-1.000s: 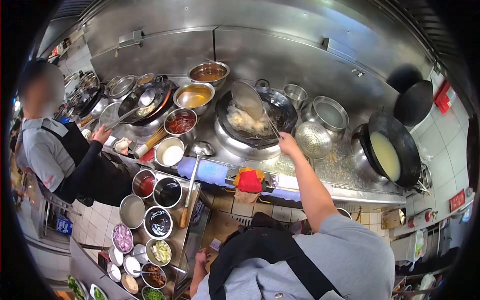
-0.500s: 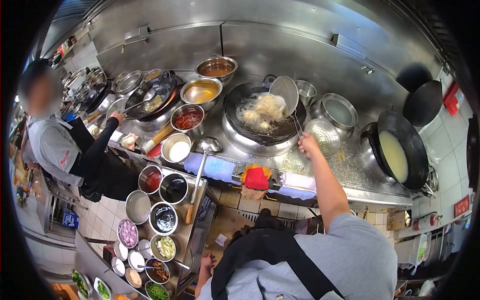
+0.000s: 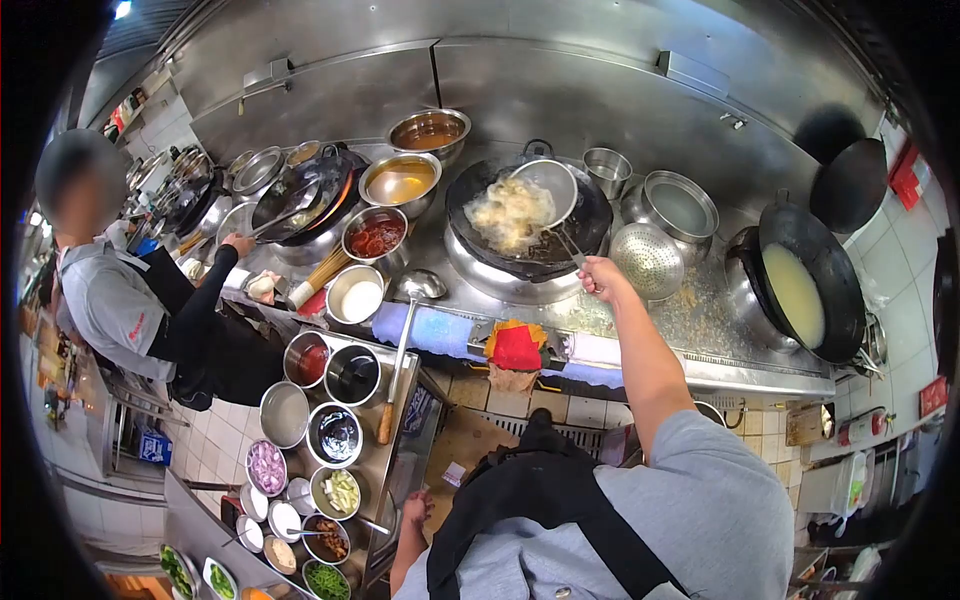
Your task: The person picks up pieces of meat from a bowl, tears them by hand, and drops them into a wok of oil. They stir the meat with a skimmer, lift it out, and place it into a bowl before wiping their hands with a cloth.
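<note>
My right hand (image 3: pixel 607 278) is closed around the handle of a mesh skimmer (image 3: pixel 556 190). The skimmer's bowl is tilted over the right part of a black wok (image 3: pixel 470 262), at the edge of a pale clump of frying food (image 3: pixel 508 214) in bubbling oil. Whether its rim dips under the oil I cannot make out. Beside the prep table's edge, my left hand (image 3: pixel 416 508) hangs low, fingers loosely curved and nothing visible in it. A perforated ladle (image 3: pixel 646 262) rests just right of my right hand.
A long-handled ladle (image 3: pixel 422 285) lies left of the wok, near bowls of red sauce (image 3: pixel 376 236) and yellow liquid (image 3: pixel 400 184). Several ingredient pots (image 3: pixel 334 435) fill the table. A co-worker (image 3: pixel 140 290) cooks at left. Another wok (image 3: pixel 795 300) with cloudy liquid stands right.
The skimmer has swung left and flatter, with my right hand moving slightly left and up. The food clump now sits further left in the wok. The co-worker's utensil has shifted slightly.
</note>
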A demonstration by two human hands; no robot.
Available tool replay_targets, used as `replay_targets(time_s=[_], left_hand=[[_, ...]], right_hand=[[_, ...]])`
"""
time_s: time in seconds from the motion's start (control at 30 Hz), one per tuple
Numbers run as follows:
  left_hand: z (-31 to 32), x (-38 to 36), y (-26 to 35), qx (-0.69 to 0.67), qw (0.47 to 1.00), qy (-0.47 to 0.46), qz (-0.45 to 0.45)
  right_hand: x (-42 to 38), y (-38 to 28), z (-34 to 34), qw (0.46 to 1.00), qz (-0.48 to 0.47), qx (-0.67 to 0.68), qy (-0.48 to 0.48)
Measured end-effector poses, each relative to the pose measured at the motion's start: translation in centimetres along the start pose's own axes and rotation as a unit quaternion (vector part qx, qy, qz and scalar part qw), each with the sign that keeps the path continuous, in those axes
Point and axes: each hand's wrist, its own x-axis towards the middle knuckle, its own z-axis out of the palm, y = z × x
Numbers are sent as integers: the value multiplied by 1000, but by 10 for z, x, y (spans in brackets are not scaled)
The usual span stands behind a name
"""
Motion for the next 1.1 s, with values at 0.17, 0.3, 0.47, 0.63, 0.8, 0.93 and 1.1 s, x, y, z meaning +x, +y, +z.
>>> replay_targets(time_s=[0.17, 0.3, 0.47, 0.63, 0.8, 0.93, 1.1], left_hand=[[-6, 39, -16, -60, 991, -114, 34], [7, 7, -6, -32, 998, -52, 27], [-5, 11, -40, 132, 985, -98, 57], [-26, 48, -64, 88, 987, -128, 38], [-16, 26, -18, 39, 997, -52, 28], [-7, 14, 3, 54, 997, -35, 28], [5, -11, 27, 139, 988, -22, 59]], right_hand=[[-15, 6, -22, 991, 61, 44, -108], [-51, -5, -42, 989, 70, 49, -117], [-65, 9, -37, 993, 32, 80, -83], [-66, 15, -35, 998, -19, 21, -56], [-71, 2, -36, 999, -40, -17, 22], [-67, 0, -32, 996, -54, -63, 41], [-83, -11, -8, 970, -118, -174, 124]])
